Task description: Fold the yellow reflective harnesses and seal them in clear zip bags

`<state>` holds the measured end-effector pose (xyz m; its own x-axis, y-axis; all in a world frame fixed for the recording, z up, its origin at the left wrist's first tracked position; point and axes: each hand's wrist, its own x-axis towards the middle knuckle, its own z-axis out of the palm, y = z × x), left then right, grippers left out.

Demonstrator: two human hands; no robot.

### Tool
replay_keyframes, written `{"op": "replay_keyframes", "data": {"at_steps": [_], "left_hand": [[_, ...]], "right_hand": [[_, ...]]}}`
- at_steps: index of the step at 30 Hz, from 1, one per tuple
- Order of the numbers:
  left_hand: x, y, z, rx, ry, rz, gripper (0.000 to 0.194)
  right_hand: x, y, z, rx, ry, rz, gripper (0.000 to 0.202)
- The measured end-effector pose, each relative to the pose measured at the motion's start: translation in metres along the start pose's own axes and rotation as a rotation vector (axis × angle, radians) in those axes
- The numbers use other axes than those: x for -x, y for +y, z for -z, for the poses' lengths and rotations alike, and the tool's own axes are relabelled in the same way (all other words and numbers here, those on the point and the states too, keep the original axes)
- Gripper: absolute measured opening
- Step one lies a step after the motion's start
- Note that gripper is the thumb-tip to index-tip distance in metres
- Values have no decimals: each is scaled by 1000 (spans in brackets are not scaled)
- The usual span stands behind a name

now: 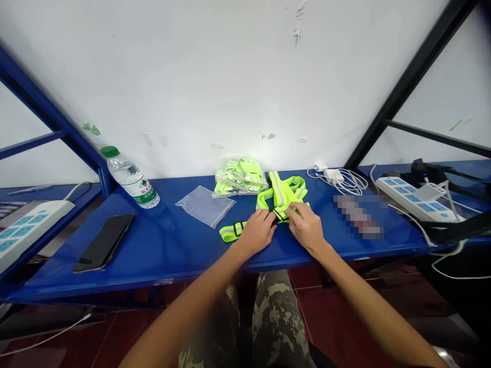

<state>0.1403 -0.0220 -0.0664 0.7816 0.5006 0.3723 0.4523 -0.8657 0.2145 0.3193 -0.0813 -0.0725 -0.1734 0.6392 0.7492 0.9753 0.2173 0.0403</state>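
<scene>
A neon yellow reflective strap harness [282,193] with grey stripes and black buckles lies bunched on the blue shelf. My left hand [258,230] has its fingers curled on the strap near a black buckle, and one strap end with another buckle sticks out to its left. Opposite it, my right hand [306,225] pinches the strap between thumb and fingers. The two hands are close together at the harness's near side. Just left of the harness lies a flat clear plastic bag [206,205]. Behind it sit clear bags of folded neon straps [241,176].
A water bottle [132,179] with a green cap stands at left, behind a black phone [104,242]. A white charger with coiled cable [345,181] lies at right, near a blurred-out item [360,215]. Power strips [418,200] flank the blue shelf [164,245]; a wall rises behind.
</scene>
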Motion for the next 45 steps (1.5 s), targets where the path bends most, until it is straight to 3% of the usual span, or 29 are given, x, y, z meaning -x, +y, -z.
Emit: {"op": "replay_keyframes", "data": {"at_steps": [3,7,13,17,21,26,28,31,33,35,38,40,41,45], "left_hand": [[5,-1,4,129,33,33,13],[8,0,14,246,125,136,29],[12,-5,23,215,29,114,18],[17,-8,35,41,-73,117,47],[25,-8,61,-243,-238,344,77],[25,-16,93,-190,-563,386,87],[24,-24,101,-145,-622,384,87],[24,-40,109,-29,-655,385,70],[23,-49,113,114,-586,391,65],[19,-52,115,315,-423,426,69],[3,-41,109,559,-36,504,70],[-13,-24,96,605,226,488,61],[-21,-15,87,624,300,462,56],[-44,15,44,693,332,336,40]], "right_hand": [[-3,1,-1,21,-130,49,23],[-7,-2,6,-35,-319,87,28],[-5,-12,19,-132,-422,103,33],[-3,-13,18,-83,-457,100,35],[0,-10,13,-57,-489,87,36],[6,-10,12,-18,-486,93,43],[8,-9,13,-1,-488,111,46],[10,-8,15,12,-490,128,50],[10,-8,16,11,-480,132,51],[10,-9,16,1,-463,130,49],[9,-14,15,-27,-443,119,47],[8,-17,15,-53,-447,105,44],[7,-19,15,-66,-452,98,43],[9,-22,14,-105,-456,93,37]]}}
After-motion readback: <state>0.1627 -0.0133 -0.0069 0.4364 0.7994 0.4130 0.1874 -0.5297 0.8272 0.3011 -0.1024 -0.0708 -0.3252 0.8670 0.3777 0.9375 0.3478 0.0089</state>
